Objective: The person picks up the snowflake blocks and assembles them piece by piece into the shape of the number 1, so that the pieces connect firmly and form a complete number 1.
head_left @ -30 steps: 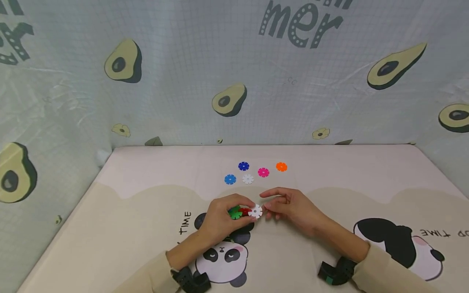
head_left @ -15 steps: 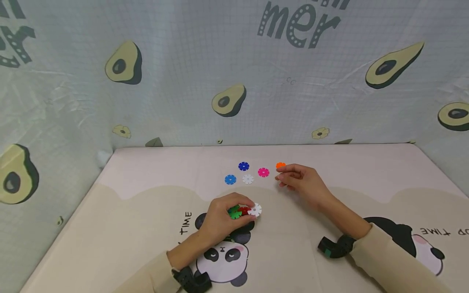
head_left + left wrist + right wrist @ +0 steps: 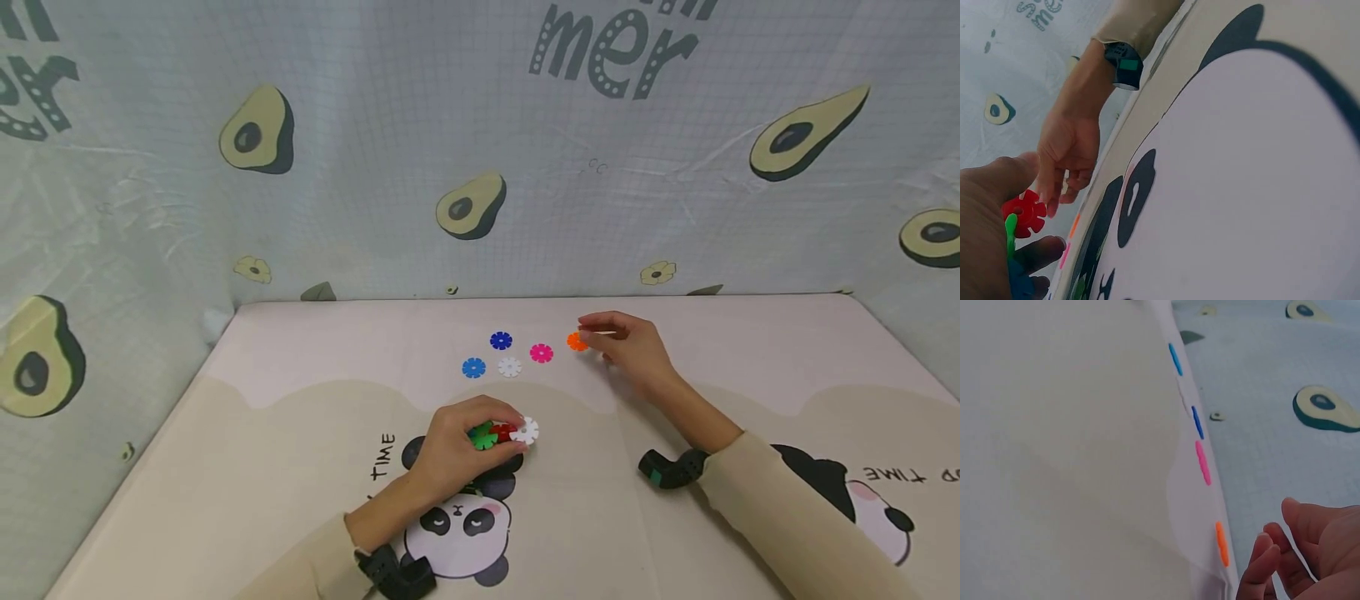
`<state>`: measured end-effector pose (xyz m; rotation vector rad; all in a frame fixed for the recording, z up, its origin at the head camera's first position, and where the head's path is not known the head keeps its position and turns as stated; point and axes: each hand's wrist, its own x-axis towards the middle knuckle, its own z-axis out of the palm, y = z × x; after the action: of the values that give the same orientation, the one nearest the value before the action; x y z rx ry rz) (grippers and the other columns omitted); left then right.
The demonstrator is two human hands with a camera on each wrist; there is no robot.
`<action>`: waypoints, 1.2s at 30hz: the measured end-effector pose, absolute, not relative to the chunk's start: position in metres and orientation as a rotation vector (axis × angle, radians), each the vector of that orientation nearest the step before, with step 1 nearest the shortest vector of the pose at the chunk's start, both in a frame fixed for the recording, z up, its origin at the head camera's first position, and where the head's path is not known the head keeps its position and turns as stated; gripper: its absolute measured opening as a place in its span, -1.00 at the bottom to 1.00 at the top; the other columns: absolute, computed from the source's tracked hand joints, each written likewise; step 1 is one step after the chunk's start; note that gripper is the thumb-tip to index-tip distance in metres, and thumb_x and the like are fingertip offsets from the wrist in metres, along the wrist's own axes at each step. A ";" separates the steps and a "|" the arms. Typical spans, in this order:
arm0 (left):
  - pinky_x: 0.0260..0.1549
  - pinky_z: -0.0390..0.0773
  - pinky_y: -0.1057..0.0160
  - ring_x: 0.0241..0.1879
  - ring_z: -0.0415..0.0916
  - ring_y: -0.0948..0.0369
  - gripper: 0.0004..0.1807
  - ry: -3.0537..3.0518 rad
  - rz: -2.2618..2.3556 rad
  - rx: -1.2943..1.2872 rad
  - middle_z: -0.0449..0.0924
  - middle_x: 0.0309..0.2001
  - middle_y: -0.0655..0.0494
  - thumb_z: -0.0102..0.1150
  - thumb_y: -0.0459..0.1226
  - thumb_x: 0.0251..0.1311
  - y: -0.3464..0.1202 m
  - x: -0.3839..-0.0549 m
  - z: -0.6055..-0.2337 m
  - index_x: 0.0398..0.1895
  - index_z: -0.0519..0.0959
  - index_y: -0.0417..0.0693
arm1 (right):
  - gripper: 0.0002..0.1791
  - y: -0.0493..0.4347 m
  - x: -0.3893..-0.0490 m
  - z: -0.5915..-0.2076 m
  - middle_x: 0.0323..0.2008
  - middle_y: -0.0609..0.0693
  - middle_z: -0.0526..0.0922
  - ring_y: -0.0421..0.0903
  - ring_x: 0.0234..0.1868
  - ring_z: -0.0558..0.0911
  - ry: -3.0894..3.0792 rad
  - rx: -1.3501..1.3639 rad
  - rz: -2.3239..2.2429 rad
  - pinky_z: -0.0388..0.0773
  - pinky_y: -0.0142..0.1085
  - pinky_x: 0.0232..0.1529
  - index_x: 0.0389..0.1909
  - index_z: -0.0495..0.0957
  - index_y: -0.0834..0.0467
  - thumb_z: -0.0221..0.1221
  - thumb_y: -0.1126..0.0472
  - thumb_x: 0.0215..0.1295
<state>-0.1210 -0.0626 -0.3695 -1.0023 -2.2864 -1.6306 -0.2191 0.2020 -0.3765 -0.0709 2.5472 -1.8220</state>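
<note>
My left hand [image 3: 453,446] holds a chain of joined notched plastic discs between thumb and fingers. A green disc [image 3: 483,437], a red disc [image 3: 503,432] and a white disc [image 3: 529,431] show in the head view. In the left wrist view a blue disc [image 3: 1020,282] also appears in the grasp, partly covered by fingers. My right hand [image 3: 633,348] hovers at the orange disc [image 3: 575,342] on the table, thumb and fingers apart. From the right wrist, the orange disc [image 3: 1222,544] lies flat, with nothing between the fingers.
Left of the orange disc lie loose discs: pink [image 3: 542,353], dark blue [image 3: 501,340], light blue [image 3: 474,367] and white [image 3: 510,367]. A panda-printed cloth [image 3: 300,467] covers the table. An avocado-patterned curtain [image 3: 360,192] rises behind the back edge.
My right hand has left the white end of the chain and moved right and away to the orange disc. The left hand keeps its hold in nearly the same place.
</note>
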 end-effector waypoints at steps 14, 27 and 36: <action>-0.11 0.57 0.24 -0.16 0.60 0.08 -0.76 -2.260 -1.610 -1.029 0.67 -0.26 -0.07 0.43 -0.52 -0.11 -0.063 -0.123 -0.373 -0.29 0.66 -0.28 | -0.65 0.203 -0.231 -0.392 -0.03 0.07 0.63 0.00 -0.18 0.52 2.869 -0.103 -1.500 0.45 -0.30 -0.22 0.03 0.60 0.16 0.28 0.22 0.21; -0.11 0.56 0.24 -0.16 0.60 0.07 -0.77 -2.272 -1.614 -1.008 0.67 -0.26 -0.07 0.43 -0.52 -0.10 -0.064 -0.122 -0.371 -0.30 0.66 -0.28 | -0.66 0.198 -0.232 -0.394 -0.15 0.06 0.62 -0.04 -0.35 0.42 2.938 -0.156 -1.388 0.36 -0.33 -0.42 0.02 0.60 0.15 0.29 0.26 0.21; -0.11 0.57 0.24 -0.16 0.59 0.05 -0.77 -2.277 -1.617 -1.010 0.67 -0.26 -0.08 0.42 -0.52 -0.09 -0.063 -0.122 -0.372 -0.29 0.67 -0.28 | -0.53 0.197 -0.230 -0.392 -0.17 0.07 0.61 -0.05 -0.32 0.42 2.950 -0.140 -1.339 0.36 -0.33 -0.38 0.15 0.53 0.22 0.30 0.26 0.19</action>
<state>-0.1223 -0.0632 -0.3717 -1.0102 -2.2766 -1.6167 -0.2300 0.1970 -0.3923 -0.1402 2.9498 -1.3390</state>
